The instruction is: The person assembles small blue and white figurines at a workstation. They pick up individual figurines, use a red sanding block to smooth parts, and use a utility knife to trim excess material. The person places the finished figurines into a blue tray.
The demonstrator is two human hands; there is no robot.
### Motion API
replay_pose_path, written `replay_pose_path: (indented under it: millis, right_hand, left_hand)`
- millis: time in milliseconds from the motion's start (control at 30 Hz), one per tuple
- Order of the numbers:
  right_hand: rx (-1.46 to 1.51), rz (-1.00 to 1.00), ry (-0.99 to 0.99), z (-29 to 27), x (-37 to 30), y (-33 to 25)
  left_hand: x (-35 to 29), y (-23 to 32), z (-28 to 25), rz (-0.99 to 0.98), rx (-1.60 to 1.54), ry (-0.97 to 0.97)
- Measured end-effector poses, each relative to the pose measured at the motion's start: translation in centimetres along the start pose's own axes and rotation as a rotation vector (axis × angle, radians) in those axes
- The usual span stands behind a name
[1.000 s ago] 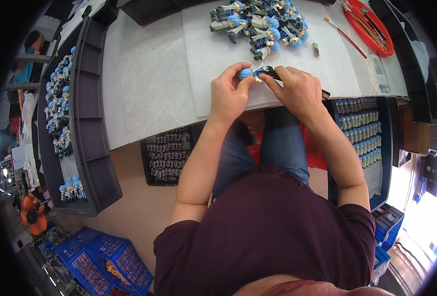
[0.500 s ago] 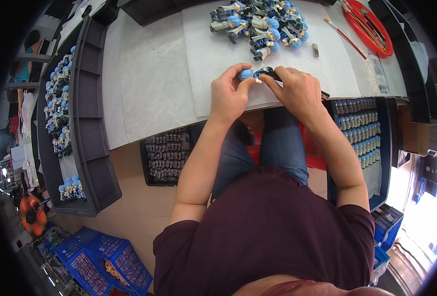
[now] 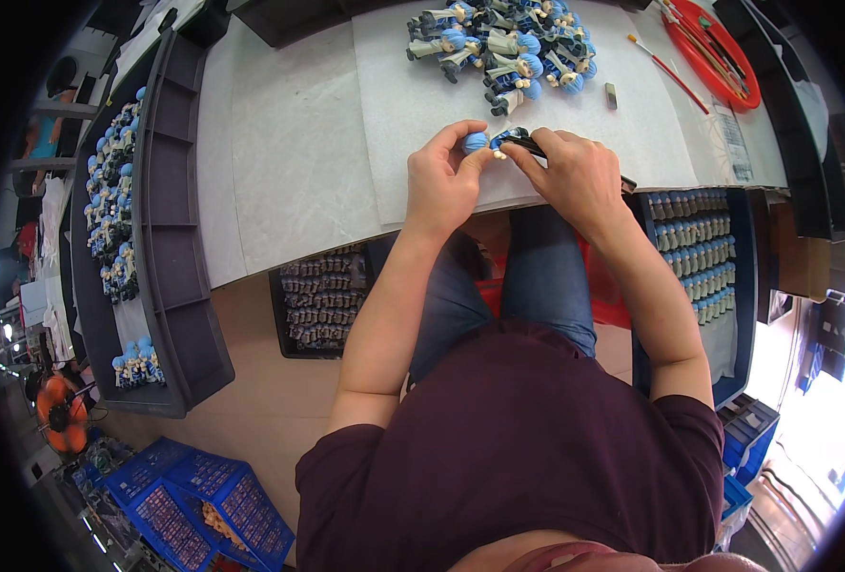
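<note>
Over the near part of a white sheet [image 3: 401, 143] on the table, my left hand [image 3: 446, 181] is closed on a small figurine [image 3: 476, 142] with light blue hair and a dark blue body. My right hand [image 3: 570, 172] is closed round a slim dark tool [image 3: 527, 145], whose front end meets the figurine. The tool's other end sticks out past the right side of that hand. Its exact kind is hidden by the fingers. Just beyond both hands lies a pile of similar blue-haired figurines [image 3: 503, 69].
A small greenish-grey block [image 3: 611, 96] and a red brush [image 3: 670, 74] lie right of the pile. Farther right is a red tray [image 3: 748, 91] of brushes. Figurines fill a dark crate [image 3: 170, 238] at left, a blue-rimmed crate [image 3: 742, 353] at right and a black tray [image 3: 313, 355] below the table.
The figurine and the tool have shifted very slightly between my fingers. Both hands keep the same place and the same grip.
</note>
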State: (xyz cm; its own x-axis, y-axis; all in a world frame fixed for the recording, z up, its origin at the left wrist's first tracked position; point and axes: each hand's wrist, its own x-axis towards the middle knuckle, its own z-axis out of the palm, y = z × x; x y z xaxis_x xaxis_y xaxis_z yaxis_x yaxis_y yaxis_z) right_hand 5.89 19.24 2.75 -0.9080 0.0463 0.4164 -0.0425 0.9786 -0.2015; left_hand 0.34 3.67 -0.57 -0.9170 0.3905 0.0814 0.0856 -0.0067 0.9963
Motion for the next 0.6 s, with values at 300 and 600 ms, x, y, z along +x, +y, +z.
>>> replay_pose_path:
  millis: [300,600]
  right_hand:
    - [0.001,0.002,0.032,0.01,-0.08,-0.17]
    - [-0.001,-0.007,0.017,-0.01,-0.05,-0.17]
  left_hand:
    - [-0.08,0.21,0.02,0.007,0.002,0.003]
    - [-0.09,0.12,-0.02,0.011,0.002,0.001]
